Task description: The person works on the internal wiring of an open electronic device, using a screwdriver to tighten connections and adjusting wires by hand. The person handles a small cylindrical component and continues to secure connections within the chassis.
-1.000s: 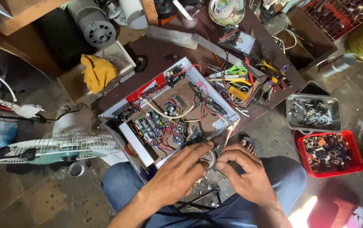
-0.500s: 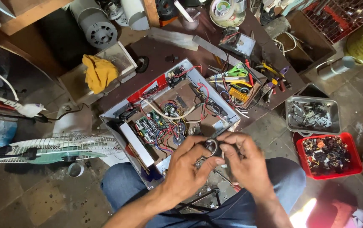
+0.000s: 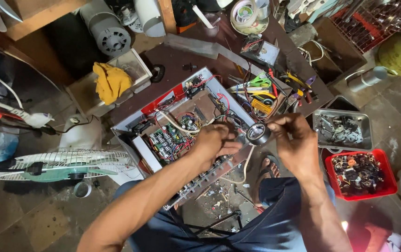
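Observation:
My right hand (image 3: 294,142) holds a roll of black tape (image 3: 258,134) by its rim, just past the near right corner of an opened metal electronics chassis (image 3: 130,125). My left hand (image 3: 214,143) is curled at the roll's left side, fingers pinched together over the chassis edge; whether it grips the tape end is hidden. Circuit boards (image 3: 167,140) and red, black and white wires (image 3: 219,105) fill the chassis, which rests tilted across my lap.
A brown bench (image 3: 182,58) behind carries pliers and cutters (image 3: 261,88), a tape reel (image 3: 247,14) and a yellow rag (image 3: 111,81). A grey tray (image 3: 342,129) and a red tray (image 3: 358,173) of metal parts lie right. A fan guard (image 3: 56,163) lies left.
Both hands rose from the lap and moved right with the tape roll, which now sits at the chassis's right corner. The view tilted slightly.

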